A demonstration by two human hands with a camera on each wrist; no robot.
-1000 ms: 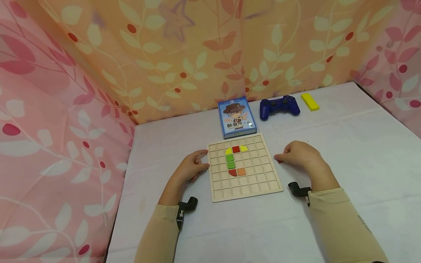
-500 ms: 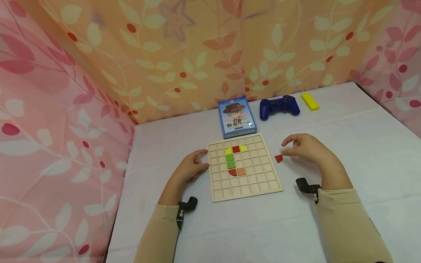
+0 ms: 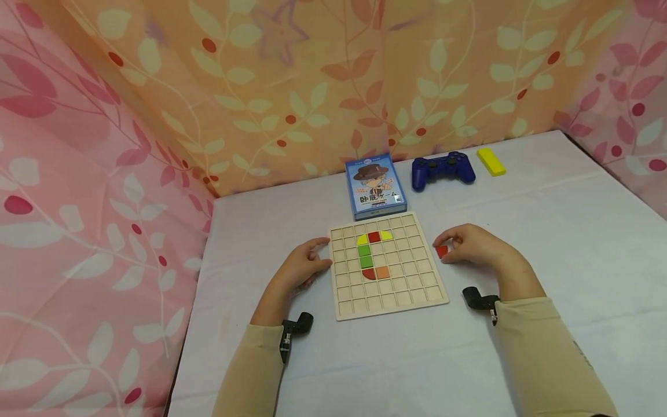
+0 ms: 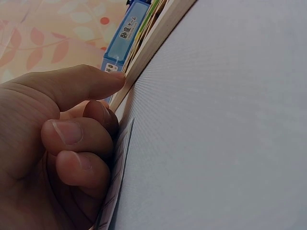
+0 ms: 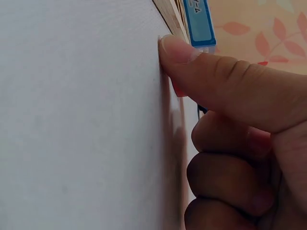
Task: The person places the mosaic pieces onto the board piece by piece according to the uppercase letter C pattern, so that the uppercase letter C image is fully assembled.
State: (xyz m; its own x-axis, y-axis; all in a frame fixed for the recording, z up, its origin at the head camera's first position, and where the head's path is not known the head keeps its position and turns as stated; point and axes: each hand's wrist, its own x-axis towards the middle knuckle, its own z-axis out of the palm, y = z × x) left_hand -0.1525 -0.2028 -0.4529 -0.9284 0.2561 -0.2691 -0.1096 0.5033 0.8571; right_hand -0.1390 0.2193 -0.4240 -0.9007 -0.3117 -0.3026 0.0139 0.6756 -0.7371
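A light wooden grid board (image 3: 403, 289) lies on the table. Set in its cells are two yellow quarter-round tiles, a red square tile (image 3: 374, 237), two green tiles (image 3: 364, 250), a red quarter-round tile (image 3: 369, 274) and an orange square tile (image 3: 383, 272). My left hand (image 3: 304, 263) touches the board's left edge with index fingertip and thumb; its other fingers are bent. Just right of the board, my right hand (image 3: 476, 246) pinches a small red tile (image 3: 442, 251) between thumb and index finger. In the right wrist view the thumb mostly hides this red tile (image 5: 178, 89).
Behind the board lies a blue game box (image 3: 376, 188). A dark blue game controller (image 3: 443, 169) and a yellow block (image 3: 491, 161) lie to its right. Beneath the left hand's bent fingers, the left wrist view shows a thin lined strip (image 4: 115, 187). Floral curtains (image 3: 312, 104) border the table.
My right hand pulled back from the red tile, leaving it on the table, then came forward again and now has it between thumb and index finger. My left hand stayed put.
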